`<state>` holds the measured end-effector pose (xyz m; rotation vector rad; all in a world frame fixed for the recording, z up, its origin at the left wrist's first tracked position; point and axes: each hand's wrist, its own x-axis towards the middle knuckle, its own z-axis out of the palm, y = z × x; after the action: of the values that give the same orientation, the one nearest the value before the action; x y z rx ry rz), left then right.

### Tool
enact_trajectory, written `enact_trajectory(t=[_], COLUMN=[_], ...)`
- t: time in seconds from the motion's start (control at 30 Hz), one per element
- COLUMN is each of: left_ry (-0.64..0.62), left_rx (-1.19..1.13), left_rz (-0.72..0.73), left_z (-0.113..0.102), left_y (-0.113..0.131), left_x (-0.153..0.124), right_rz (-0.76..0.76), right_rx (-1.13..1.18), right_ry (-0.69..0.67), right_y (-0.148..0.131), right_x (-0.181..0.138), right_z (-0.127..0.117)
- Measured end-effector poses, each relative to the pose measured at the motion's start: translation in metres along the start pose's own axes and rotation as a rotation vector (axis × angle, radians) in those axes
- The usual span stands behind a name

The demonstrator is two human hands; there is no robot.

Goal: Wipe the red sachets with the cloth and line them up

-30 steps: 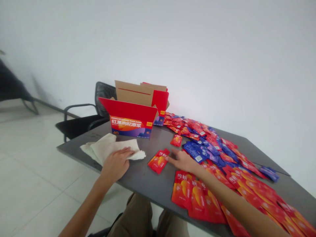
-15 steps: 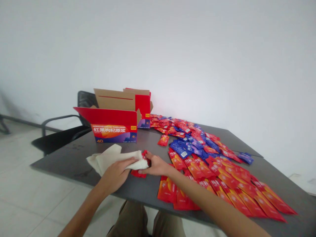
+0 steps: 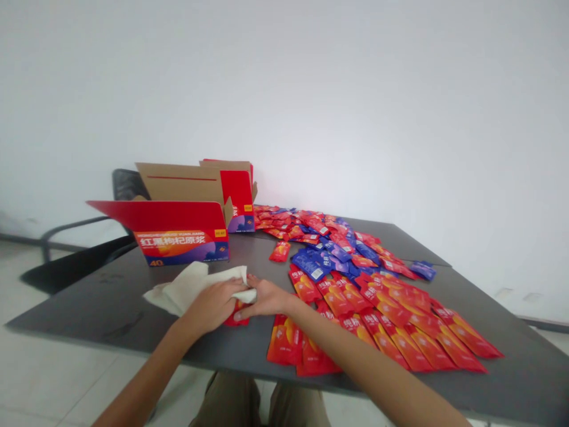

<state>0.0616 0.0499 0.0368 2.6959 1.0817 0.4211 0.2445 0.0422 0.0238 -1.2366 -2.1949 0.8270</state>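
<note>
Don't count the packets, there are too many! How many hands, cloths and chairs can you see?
Hands: 2 (left hand, right hand)
Cloth: 1
Chair: 1
Total: 4

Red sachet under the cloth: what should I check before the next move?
1. Sachet located: ok, a red corner shows under the cloth, on the table.
2. Left hand on cloth: ok, closed on it, pressing it onto the sachet.
3. Right hand grip on sachet: cannot tell, its fingers partly hide the contact.
4. Sachet apart from the pile: ok, bare table between.
5. Box open: ok, it stands behind the cloth.
</note>
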Motion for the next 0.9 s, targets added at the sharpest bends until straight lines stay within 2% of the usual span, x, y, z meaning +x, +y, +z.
enact_trajectory(t=[0.17, 0.23, 0.33, 0.47, 0.57, 0.67, 0.8, 0.9], left_ry=[0.033, 0.047, 0.029, 0.001, 0.022, 0.050, 0.022, 0.012], left_rx=[-0.024, -0.018, 0.005, -0.003, 0.023, 0.057, 0.068, 0.072], left_rz=[0.101, 0.097, 0.029, -0.009, 0.023, -0.017, -0.071, -0.049], left_z=[0.014, 0.018, 0.014, 0.008, 0.016, 0.023, 0.016, 0.015], left_y=[-0.003, -0.003, 0.001, 0.008, 0.009, 0.005, 0.001, 0.001], left_x=[-0.029, -0.036, -0.025, -0.010, -0.027, -0.041, -0.019, -0.010], right_rz=[-0.048, -0.037, -0.048, -0.170, -0.120, -0.069, -0.171, -0.193], right_rx=[0.020, 0.033, 0.036, 0.001, 0.013, 0.023, 0.018, 0.009], right_ry=[-0.049, -0.038, -0.027, -0.090, -0.073, -0.040, -0.066, -0.104], right_y=[0.007, 0.007, 0.000, -0.007, -0.003, 0.002, 0.000, -0.001], right_x=[0.003, 0.002, 0.001, 0.002, 0.000, -0.001, 0.002, 0.005], right_z=[0.002, 0.003, 0.002, -0.003, -0.002, 0.001, -0.001, -0.002])
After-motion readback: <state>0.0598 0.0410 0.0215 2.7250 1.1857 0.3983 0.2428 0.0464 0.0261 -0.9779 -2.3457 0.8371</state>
